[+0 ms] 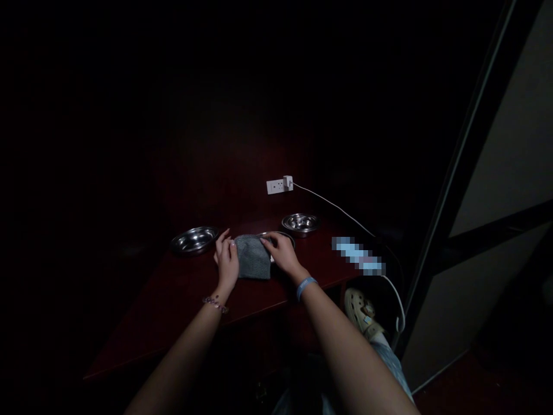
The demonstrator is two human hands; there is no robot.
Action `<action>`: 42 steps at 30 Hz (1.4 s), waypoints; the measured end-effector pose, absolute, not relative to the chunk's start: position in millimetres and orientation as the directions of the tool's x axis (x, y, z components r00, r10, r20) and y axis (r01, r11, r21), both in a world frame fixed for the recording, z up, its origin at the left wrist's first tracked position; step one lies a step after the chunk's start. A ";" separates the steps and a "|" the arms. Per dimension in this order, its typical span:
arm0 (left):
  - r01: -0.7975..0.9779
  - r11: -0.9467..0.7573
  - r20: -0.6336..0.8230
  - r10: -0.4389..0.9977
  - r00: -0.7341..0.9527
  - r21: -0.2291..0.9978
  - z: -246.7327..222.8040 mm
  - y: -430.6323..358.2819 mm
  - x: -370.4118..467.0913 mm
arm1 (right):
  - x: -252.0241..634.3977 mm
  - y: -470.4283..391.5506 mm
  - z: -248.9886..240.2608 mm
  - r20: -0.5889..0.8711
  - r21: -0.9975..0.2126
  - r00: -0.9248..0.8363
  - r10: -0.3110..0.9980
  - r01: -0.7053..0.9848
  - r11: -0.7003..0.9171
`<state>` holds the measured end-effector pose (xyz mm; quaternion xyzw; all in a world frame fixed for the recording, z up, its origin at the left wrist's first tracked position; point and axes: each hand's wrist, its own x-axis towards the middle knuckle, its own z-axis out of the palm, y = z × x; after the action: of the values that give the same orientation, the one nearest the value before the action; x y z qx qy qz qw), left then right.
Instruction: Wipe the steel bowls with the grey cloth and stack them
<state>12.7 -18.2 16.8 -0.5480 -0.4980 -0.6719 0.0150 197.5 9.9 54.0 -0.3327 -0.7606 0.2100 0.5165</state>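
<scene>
Two bare hands of ours meet at a grey cloth point(253, 259), beaded bracelet point(216, 304) on one wrist and blue band point(306, 287) on the other. Our left hand point(227, 262) has bent fingers and thumb gripping the left edge; our right hand point(283, 253) pinches the upper right corner between thumb and fingers. The cloth hangs flat between them, over the front part of the dark red table point(173, 311); we cannot tell whether its lower edge touches the top.

As we judge it, a loose pinch could let that right corner slip and fold over. The dish point(290, 236) sits just behind the cloth, so a low sweep could catch its rim and push it. Dim light and the cloth itself hide much of that dish, which makes such a knock easier.

A small white patch point(272, 259) shows beside the cloth's right edge, but we cannot make out what it is, or what the dish holds. To the left, a shiny steel bowl point(195, 239) shows only reflections inside. Farther back on the right, another steel bowl point(301, 233) has dark spots within, perhaps reflections, perhaps contents. Beyond, a white plug point(288, 182) sits in the wall socket point(275, 187).
</scene>
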 end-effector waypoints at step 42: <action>0.348 -0.575 0.656 0.731 -0.188 0.741 165.3 -110.7 -66.6 | 143.2 -42.2 191.3 0.758 -0.438 -0.371 0.537 0.321 0.840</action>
<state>-66.6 -110.7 165.3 -0.6192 -0.4358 -0.6356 -0.1508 143.2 -42.2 191.3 -0.2613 -0.8208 0.1086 0.4962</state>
